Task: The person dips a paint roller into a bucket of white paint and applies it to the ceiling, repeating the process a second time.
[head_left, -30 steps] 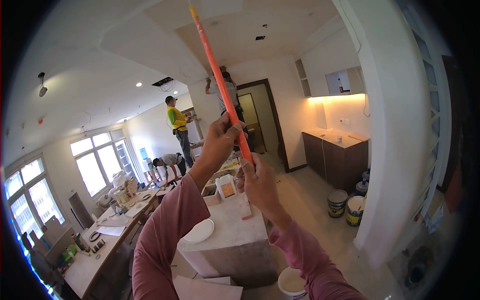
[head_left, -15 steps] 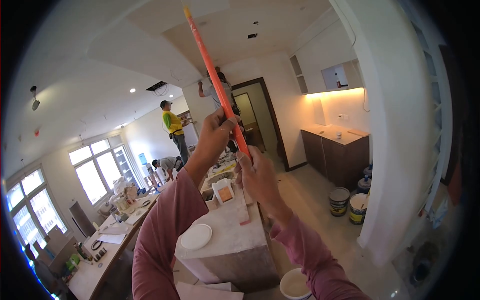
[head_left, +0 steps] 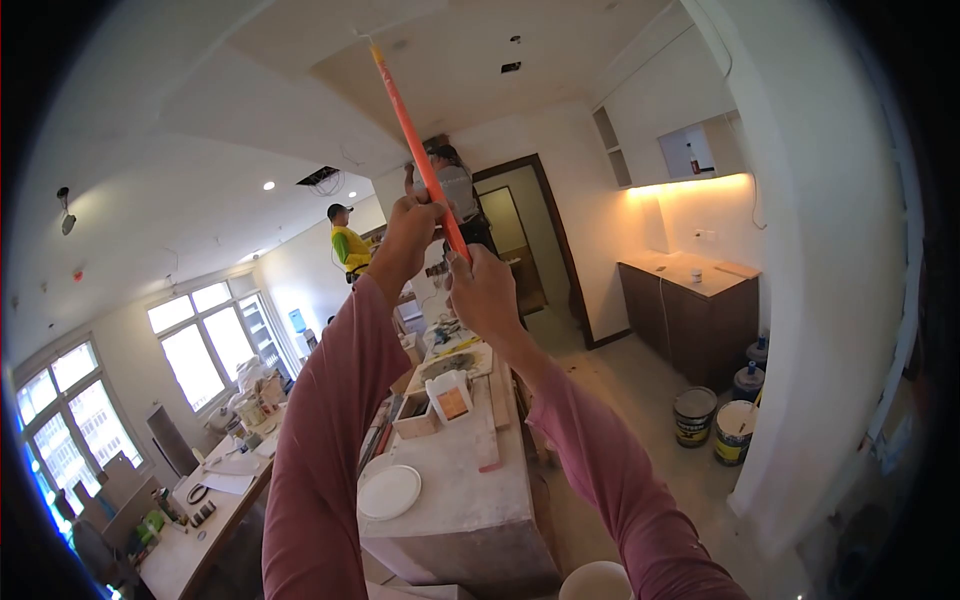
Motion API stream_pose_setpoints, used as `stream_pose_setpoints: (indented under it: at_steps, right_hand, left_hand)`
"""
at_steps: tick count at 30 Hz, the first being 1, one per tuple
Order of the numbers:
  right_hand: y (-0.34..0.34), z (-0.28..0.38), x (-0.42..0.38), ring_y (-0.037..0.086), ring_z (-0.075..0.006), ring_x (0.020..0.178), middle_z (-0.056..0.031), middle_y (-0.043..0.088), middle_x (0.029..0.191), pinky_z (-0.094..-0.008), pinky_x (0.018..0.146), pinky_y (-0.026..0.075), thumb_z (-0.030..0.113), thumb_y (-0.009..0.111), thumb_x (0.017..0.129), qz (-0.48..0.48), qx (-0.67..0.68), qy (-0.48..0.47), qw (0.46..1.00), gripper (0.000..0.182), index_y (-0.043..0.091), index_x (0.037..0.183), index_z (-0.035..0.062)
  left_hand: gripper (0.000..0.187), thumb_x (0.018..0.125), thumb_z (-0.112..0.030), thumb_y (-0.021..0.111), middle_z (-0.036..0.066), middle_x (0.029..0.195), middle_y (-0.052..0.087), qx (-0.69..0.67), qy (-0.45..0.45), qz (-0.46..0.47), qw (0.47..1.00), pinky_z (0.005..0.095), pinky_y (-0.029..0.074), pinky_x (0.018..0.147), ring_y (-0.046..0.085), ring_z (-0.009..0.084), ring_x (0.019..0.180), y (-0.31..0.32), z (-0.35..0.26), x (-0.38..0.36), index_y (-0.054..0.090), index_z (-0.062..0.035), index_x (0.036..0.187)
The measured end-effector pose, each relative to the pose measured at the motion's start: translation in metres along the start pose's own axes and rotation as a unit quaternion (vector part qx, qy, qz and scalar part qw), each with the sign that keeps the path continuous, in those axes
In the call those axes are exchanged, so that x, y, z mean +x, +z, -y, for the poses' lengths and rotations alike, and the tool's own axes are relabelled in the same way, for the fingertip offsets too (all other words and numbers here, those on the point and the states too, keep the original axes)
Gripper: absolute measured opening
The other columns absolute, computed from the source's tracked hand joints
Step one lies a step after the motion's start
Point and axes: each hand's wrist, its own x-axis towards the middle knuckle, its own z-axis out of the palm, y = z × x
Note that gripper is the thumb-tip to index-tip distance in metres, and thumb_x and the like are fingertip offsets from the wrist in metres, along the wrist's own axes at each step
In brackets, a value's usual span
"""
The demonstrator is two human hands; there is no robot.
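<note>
Both the left hand (head_left: 405, 228) and right hand (head_left: 478, 290) grip a long orange pole (head_left: 412, 145), its lower end hidden behind them, its tip at the white ceiling (head_left: 300, 80).

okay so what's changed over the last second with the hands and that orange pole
Both hands, left and right, have risen with arms stretched further, pushing the long orange pole up toward the white ceiling. Both stay clamped on the pole, left above right. The round white lid stays on the grey concrete counter.
</note>
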Motion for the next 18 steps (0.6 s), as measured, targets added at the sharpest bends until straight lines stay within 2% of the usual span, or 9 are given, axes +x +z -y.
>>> stream_pose_setpoints:
  at_steps: [2, 5, 12, 14, 15, 17, 18]
  right_hand:
    - [0.005, -0.001, 0.013, 0.067, -0.0457, 0.080, -0.0281, 0.066, 0.078, -0.0502, 0.073, 0.050, 0.028, 0.055, 0.096, 0.000, 0.018, 0.021, 1.000, 0.033, 0.062, 0.091, -0.0041]
    - [0.012, -0.009, 0.024, 0.067, -0.0460, 0.080, -0.0284, 0.066, 0.079, -0.0503, 0.074, 0.050, 0.028, 0.056, 0.096, -0.002, 0.033, 0.028, 0.999, 0.033, 0.063, 0.092, -0.0041]
    - [0.021, 0.001, 0.011, 0.066, -0.0467, 0.082, -0.0291, 0.066, 0.080, -0.0520, 0.074, 0.050, 0.027, 0.056, 0.096, -0.002, -0.005, 0.009, 1.000, 0.032, 0.061, 0.096, -0.0044]
    - [0.020, 0.014, -0.004, 0.065, -0.0367, 0.071, -0.0226, 0.064, 0.075, -0.0458, 0.065, 0.049, 0.025, 0.055, 0.097, -0.007, -0.026, -0.009, 1.000, 0.030, 0.059, 0.096, -0.0041]
    - [0.019, 0.017, -0.016, 0.063, -0.0267, 0.059, -0.0158, 0.063, 0.070, -0.0393, 0.056, 0.048, 0.024, 0.054, 0.099, -0.009, -0.032, -0.019, 0.999, 0.028, 0.058, 0.095, -0.0038]
    - [0.017, 0.029, -0.040, 0.061, -0.0162, 0.048, -0.0090, 0.062, 0.065, -0.0322, 0.047, 0.048, 0.022, 0.052, 0.100, -0.007, -0.042, -0.036, 0.998, 0.026, 0.057, 0.095, -0.0036]
    - [0.014, 0.039, -0.054, 0.061, -0.0158, 0.048, -0.0088, 0.061, 0.065, -0.0318, 0.047, 0.047, 0.021, 0.052, 0.100, -0.002, -0.046, -0.041, 0.998, 0.026, 0.057, 0.096, -0.0038]
  left_hand:
    - [0.025, 0.094, -0.009, 0.052, 0.008, 0.109, 0.062, -0.004, -0.003, -0.012, 1.000, 0.0357, 0.051, 0.086, 0.062, 0.0189, 0.096, -0.002, 0.004, 0.014, 0.061, -0.0005, 0.116]
    - [0.023, 0.096, -0.009, 0.051, 0.008, 0.108, 0.062, -0.010, -0.020, -0.045, 0.999, 0.0356, 0.051, 0.085, 0.062, 0.0184, 0.096, 0.001, 0.006, 0.023, 0.063, -0.0013, 0.115]
    - [0.026, 0.098, -0.010, 0.050, 0.007, 0.108, 0.062, -0.010, -0.018, -0.037, 0.999, 0.0344, 0.049, 0.087, 0.061, 0.0171, 0.097, -0.009, 0.001, 0.007, 0.060, -0.0012, 0.120]
    - [0.027, 0.098, -0.012, 0.050, 0.007, 0.109, 0.061, -0.015, -0.008, -0.035, 0.999, 0.0342, 0.049, 0.087, 0.061, 0.0170, 0.098, -0.010, -0.008, -0.014, 0.058, -0.0009, 0.122]
    - [0.028, 0.098, -0.012, 0.051, 0.007, 0.109, 0.061, -0.010, -0.001, -0.024, 1.000, 0.0340, 0.049, 0.087, 0.061, 0.0169, 0.098, -0.011, -0.013, -0.027, 0.057, -0.0008, 0.122]
    - [0.028, 0.098, -0.013, 0.051, 0.006, 0.110, 0.060, 0.003, 0.012, -0.001, 1.000, 0.0336, 0.048, 0.087, 0.060, 0.0168, 0.098, -0.013, -0.025, -0.057, 0.057, -0.0005, 0.122]
    - [0.028, 0.097, -0.015, 0.052, 0.006, 0.111, 0.059, -0.002, 0.019, 0.010, 1.000, 0.0334, 0.048, 0.088, 0.060, 0.0163, 0.099, -0.014, -0.029, -0.073, 0.057, -0.0006, 0.121]
